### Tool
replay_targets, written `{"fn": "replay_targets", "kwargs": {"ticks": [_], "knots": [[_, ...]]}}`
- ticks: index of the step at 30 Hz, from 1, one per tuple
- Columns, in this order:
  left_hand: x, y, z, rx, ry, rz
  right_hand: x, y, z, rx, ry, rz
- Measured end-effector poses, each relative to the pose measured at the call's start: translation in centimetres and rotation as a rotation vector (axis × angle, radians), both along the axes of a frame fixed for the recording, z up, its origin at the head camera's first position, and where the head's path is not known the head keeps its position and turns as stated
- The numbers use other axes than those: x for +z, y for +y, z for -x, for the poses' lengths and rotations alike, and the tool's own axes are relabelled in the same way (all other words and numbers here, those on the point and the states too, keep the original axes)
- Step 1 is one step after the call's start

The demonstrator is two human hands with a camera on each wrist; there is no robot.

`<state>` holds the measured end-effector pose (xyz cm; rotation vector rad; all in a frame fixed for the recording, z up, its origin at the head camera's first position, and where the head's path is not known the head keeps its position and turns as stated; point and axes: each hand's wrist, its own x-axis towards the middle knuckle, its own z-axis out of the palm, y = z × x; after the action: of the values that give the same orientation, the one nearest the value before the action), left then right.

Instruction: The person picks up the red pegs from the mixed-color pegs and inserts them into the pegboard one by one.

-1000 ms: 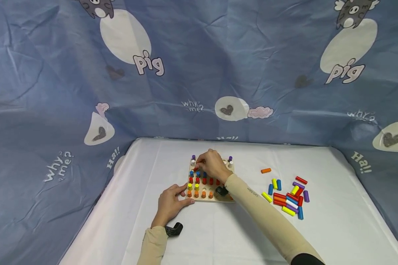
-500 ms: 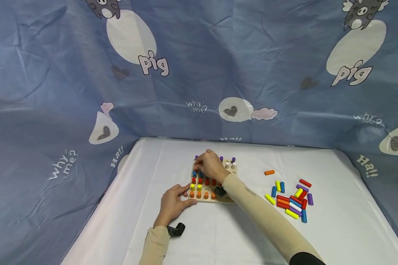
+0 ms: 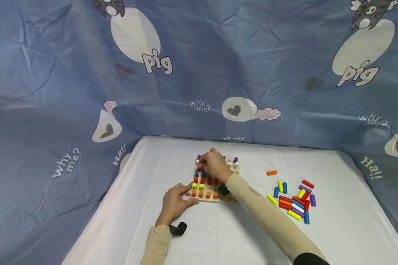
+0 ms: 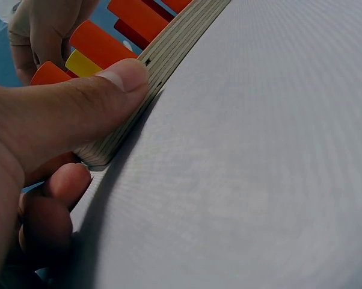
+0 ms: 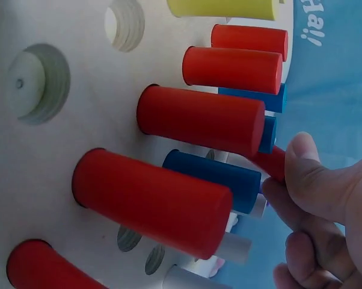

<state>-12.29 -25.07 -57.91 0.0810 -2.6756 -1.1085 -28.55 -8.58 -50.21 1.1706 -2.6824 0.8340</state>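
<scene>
A wooden pegboard [image 3: 219, 201] lies on the white table, with coloured pegs standing in rows. At its front left corner is my left hand [image 3: 175, 203], the thumb [image 4: 118, 81] pressed on the front edge and the fingers curled by the left side. Over the board's back left part, my right hand [image 3: 215, 163] pinches a red peg [image 5: 271, 164] between thumb and fingertips. This peg is tilted in the right wrist view, behind standing red and blue pegs [image 5: 214, 180]; its lower end is hidden. Orange pegs [image 3: 208, 195] fill part of the front row, with yellow ones [image 3: 201, 187] behind.
A heap of loose pegs [image 3: 294, 214] in several colours lies right of the board. One orange peg [image 3: 272, 172] lies apart, farther back. Bare holes [image 5: 39, 84] show in the board. A blue patterned cloth [image 3: 185, 73] hangs behind the table.
The head view has shifted slightly, so the whole scene sits farther right. My right hand stays over the back left of the board with the red peg; my left hand keeps its place.
</scene>
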Motion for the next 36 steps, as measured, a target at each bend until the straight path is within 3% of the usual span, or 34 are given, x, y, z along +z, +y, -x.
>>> {"fn": "replay_targets", "kwargs": {"ticks": [11,18,27,36], "knots": [[0.2,0.0,0.1,-0.003,0.002,0.008,-0.4,0.1,0.4,0.039,-0.001,-0.001],[0.0,0.0,0.2,-0.01,0.0,0.001,-0.7,0.3,0.6,0.014,-0.02,-0.031],[-0.1,0.0,0.1,-0.008,0.01,-0.003,-0.6,-1.0,-0.5,0.051,0.058,-0.032],[0.1,0.1,-0.1,-0.007,0.006,-0.005,0.1,-1.3,-0.3,0.013,-0.016,-0.116]]}}
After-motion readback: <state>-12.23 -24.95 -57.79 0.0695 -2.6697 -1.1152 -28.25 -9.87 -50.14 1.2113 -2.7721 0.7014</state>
